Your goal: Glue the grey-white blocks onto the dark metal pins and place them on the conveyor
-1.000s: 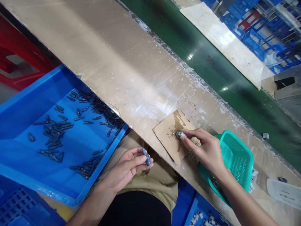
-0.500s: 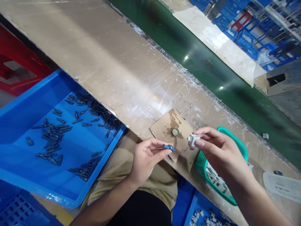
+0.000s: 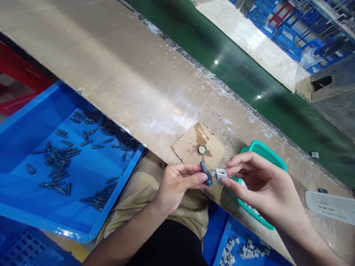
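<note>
My left hand (image 3: 177, 184) pinches a small dark blue-grey pin (image 3: 206, 173) between thumb and fingers. My right hand (image 3: 257, 184) pinches a small white plastic block (image 3: 220, 175). The pin's end meets the white block, just in front of the bench edge. Behind them a small round cap (image 3: 202, 149) rests on a stained piece of cardboard (image 3: 213, 149) on the bench. To the left, a blue tray (image 3: 83, 173) holds several more dark pins (image 3: 61, 155).
A teal basket (image 3: 262, 149) sits at the bench edge behind my right hand. Below it, a blue bin (image 3: 244, 251) holds several white blocks. A green conveyor belt (image 3: 249, 85) runs beyond the bench. A paper sheet (image 3: 330, 207) lies at right. Red crate at far left.
My right hand lifted the white block off the cap on the cardboard and drew back. My left hand brought the pin up and rightward until pin and block met.
</note>
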The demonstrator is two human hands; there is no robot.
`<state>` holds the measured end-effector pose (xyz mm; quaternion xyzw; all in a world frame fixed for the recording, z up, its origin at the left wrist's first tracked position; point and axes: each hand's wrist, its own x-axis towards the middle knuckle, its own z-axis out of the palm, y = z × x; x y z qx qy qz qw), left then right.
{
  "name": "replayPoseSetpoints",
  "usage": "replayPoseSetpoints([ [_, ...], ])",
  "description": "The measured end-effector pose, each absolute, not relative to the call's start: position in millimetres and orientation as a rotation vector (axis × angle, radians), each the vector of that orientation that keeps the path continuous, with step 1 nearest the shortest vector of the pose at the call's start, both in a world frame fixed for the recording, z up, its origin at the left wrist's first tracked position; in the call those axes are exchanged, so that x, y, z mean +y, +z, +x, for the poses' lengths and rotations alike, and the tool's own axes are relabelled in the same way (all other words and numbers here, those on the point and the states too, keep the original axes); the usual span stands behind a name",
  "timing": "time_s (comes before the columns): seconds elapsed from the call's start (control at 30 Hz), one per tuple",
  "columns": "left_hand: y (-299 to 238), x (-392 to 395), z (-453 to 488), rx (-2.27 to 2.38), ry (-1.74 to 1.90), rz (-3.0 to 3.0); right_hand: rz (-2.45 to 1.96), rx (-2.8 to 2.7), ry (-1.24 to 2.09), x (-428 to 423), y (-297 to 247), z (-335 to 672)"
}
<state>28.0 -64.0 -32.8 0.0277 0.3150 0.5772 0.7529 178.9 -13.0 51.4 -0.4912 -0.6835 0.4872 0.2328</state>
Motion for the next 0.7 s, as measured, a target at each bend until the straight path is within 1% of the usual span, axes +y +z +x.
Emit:
replayPoseSetpoints([
  [0.23, -26, -65, 19, 0.764, 1.253, 0.261, -1.309, -1.850, 1.570, -12, 53, 178],
  [0.4, -17, -64, 9, 0.928, 1.226, 0.470, -1.331, -1.822, 1.612, -11, 52, 176],
  [0.53, -22, -58, 13, 1.024, 1.207, 0.496, -1.383, -1.787, 1.594, -10, 42, 172],
  [0.63, -26, -46, 14, 1.093, 1.190, 0.561, -1.400, -1.786, 1.576, 7, 32, 176],
  [0.7, -23, -39, 7, 1.197, 1.193, 0.656, -1.442, -1.786, 1.394, 33, 26, 188],
])
